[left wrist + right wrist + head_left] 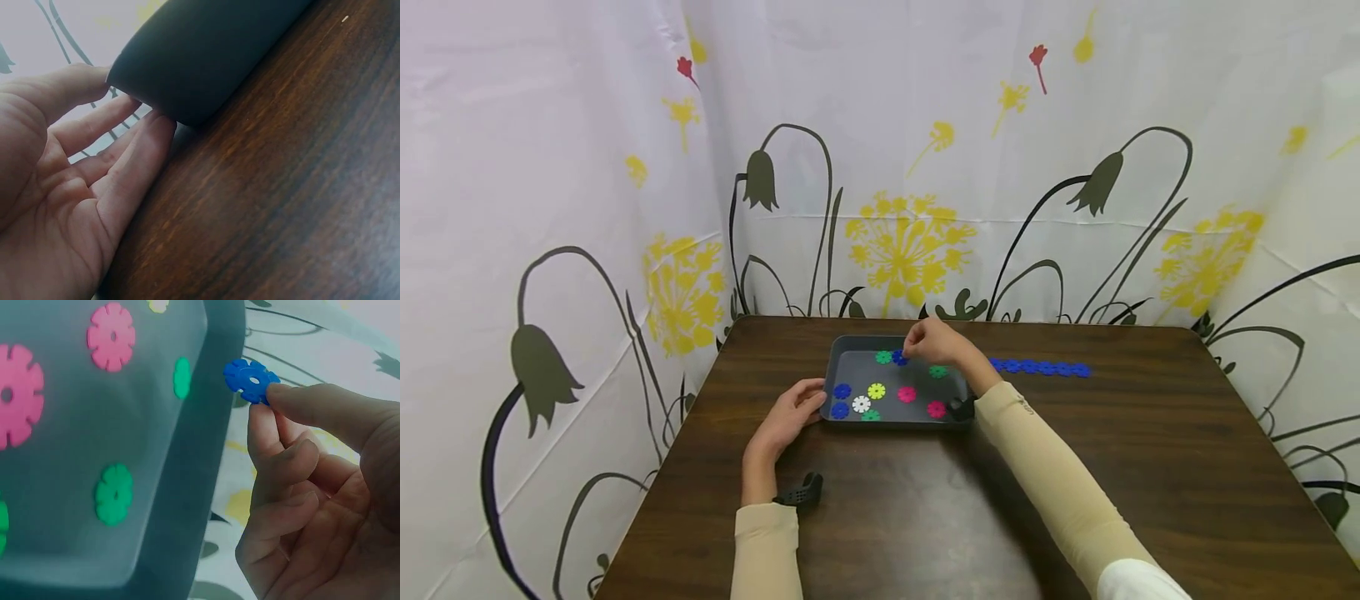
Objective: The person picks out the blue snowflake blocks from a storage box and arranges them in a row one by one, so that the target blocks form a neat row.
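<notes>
My right hand [936, 340] is over the far side of a grey tray [895, 424]. Between thumb and fingertip it pinches a blue notched plastic disc [245, 377] with a hole in its centre. My left hand [786, 417] lies at the tray's left side. In the left wrist view its fairly straight fingers [134, 169] touch the tray's dark outer wall [194, 62]. Loose discs lie in the tray, including a yellow disc [876, 391], a white disc [861, 404], a pink disc [111, 337] and a green disc [114, 494].
Right of the tray, a row of several blue discs [1047, 368] stretches along the dark wooden table [1135, 467], partly behind my right arm. A floral curtain [880, 167] hangs behind the table. Each wrist bears a black device [802, 492].
</notes>
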`<action>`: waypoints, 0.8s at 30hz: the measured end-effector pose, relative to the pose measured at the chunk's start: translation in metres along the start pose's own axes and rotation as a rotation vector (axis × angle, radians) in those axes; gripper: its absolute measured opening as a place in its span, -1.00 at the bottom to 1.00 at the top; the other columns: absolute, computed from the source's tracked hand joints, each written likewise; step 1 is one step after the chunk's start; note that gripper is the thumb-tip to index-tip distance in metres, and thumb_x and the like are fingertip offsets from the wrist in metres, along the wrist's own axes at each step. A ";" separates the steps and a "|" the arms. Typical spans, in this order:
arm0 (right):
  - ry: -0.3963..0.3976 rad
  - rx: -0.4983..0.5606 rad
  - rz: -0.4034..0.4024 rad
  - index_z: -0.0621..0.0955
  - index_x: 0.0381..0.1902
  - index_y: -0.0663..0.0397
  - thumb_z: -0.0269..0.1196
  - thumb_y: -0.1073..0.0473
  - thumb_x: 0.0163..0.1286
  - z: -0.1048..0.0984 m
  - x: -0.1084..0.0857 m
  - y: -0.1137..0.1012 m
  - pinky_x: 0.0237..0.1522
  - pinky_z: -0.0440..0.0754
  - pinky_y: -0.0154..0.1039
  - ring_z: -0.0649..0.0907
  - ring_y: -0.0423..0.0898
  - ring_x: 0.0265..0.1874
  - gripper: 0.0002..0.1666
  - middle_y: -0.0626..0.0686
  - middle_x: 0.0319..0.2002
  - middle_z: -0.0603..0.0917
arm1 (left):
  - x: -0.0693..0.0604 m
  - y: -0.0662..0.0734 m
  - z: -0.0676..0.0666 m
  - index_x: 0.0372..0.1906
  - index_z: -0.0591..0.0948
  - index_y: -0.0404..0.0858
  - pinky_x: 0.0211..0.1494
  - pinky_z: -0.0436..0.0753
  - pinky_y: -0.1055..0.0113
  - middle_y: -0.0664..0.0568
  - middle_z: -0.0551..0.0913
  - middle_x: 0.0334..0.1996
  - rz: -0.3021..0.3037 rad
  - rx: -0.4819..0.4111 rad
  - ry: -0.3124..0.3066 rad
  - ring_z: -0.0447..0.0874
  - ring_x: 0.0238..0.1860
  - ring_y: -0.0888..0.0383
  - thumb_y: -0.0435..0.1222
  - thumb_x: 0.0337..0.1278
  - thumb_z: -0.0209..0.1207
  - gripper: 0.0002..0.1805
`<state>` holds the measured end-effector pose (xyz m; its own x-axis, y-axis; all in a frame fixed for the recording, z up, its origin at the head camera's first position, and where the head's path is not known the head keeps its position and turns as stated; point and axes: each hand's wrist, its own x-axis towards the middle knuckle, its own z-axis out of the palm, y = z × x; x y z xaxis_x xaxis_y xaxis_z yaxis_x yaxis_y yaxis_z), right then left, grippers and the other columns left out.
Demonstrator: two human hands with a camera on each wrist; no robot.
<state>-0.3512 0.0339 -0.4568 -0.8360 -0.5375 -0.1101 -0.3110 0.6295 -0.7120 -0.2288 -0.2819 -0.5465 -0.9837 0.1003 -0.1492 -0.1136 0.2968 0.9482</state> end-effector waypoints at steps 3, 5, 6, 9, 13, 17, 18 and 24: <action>0.016 0.009 -0.013 0.78 -0.21 0.19 0.30 0.21 0.58 -0.006 -0.007 0.005 -0.17 0.54 -0.22 0.54 -0.11 -0.32 -0.81 0.11 -0.09 0.79 | -0.001 -0.002 0.000 0.60 0.35 -0.27 0.54 0.54 -0.13 -0.31 0.53 0.43 0.001 0.005 0.003 0.57 0.42 -0.20 -0.10 0.71 0.08 -0.41; 0.032 0.017 -0.026 0.77 -0.22 0.21 0.29 0.23 0.58 -0.011 -0.012 0.009 -0.18 0.51 -0.21 0.52 -0.09 -0.33 -0.81 0.13 -0.08 0.79 | 0.000 -0.003 0.000 0.60 0.36 -0.27 0.54 0.55 -0.13 -0.31 0.53 0.43 -0.003 0.003 0.008 0.57 0.42 -0.20 -0.10 0.71 0.08 -0.41; 0.039 0.022 -0.032 0.77 -0.22 0.23 0.28 0.24 0.58 -0.013 -0.014 0.011 -0.20 0.50 -0.22 0.51 -0.09 -0.33 -0.81 0.15 -0.09 0.79 | 0.000 -0.004 0.000 0.60 0.36 -0.27 0.53 0.55 -0.13 -0.31 0.54 0.42 -0.004 0.000 0.009 0.57 0.42 -0.20 -0.09 0.71 0.08 -0.41; 0.069 0.053 -0.028 0.75 -0.19 0.23 0.28 0.24 0.59 -0.021 -0.022 0.019 -0.23 0.48 -0.23 0.50 -0.09 -0.32 -0.82 0.16 -0.09 0.78 | 0.001 -0.005 0.000 0.60 0.37 -0.26 0.53 0.56 -0.12 -0.30 0.54 0.42 -0.007 -0.002 0.009 0.57 0.42 -0.19 -0.08 0.71 0.09 -0.41; 0.116 0.084 -0.007 0.74 -0.13 0.23 0.27 0.22 0.60 -0.032 -0.033 0.031 -0.21 0.55 -0.23 0.57 -0.08 -0.26 -0.82 0.16 -0.09 0.77 | 0.002 -0.004 0.001 0.60 0.37 -0.26 0.52 0.57 -0.13 -0.31 0.54 0.41 -0.004 0.005 0.009 0.57 0.41 -0.18 -0.08 0.71 0.09 -0.41; 0.157 0.092 0.008 0.75 -0.10 0.23 0.27 0.19 0.61 -0.042 -0.043 0.041 -0.07 0.63 -0.16 0.66 -0.01 -0.10 -0.80 0.15 -0.08 0.76 | 0.004 -0.005 0.000 0.60 0.36 -0.28 0.52 0.57 -0.12 -0.32 0.54 0.42 0.000 0.008 0.004 0.57 0.42 -0.19 -0.09 0.72 0.08 -0.41; 0.166 0.103 0.016 0.74 -0.09 0.23 0.27 0.18 0.61 -0.045 -0.046 0.043 -0.04 0.64 -0.13 0.66 0.02 -0.07 -0.79 0.16 -0.08 0.75 | 0.004 -0.005 0.000 0.60 0.36 -0.28 0.53 0.57 -0.12 -0.32 0.53 0.42 0.000 0.008 0.002 0.56 0.42 -0.19 -0.09 0.72 0.08 -0.41; 0.218 0.131 0.056 0.75 -0.07 0.25 0.26 0.16 0.61 -0.062 -0.063 0.059 0.12 0.65 0.01 0.67 0.17 0.12 -0.75 0.22 0.03 0.75 | 0.006 -0.003 0.000 0.60 0.36 -0.28 0.52 0.57 -0.10 -0.32 0.54 0.41 0.005 0.002 0.000 0.57 0.42 -0.19 -0.09 0.72 0.07 -0.41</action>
<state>-0.3450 0.1393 -0.4489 -0.9324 -0.3613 -0.0095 -0.2123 0.5690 -0.7944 -0.2341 -0.2824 -0.5502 -0.9843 0.1017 -0.1442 -0.1082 0.2977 0.9485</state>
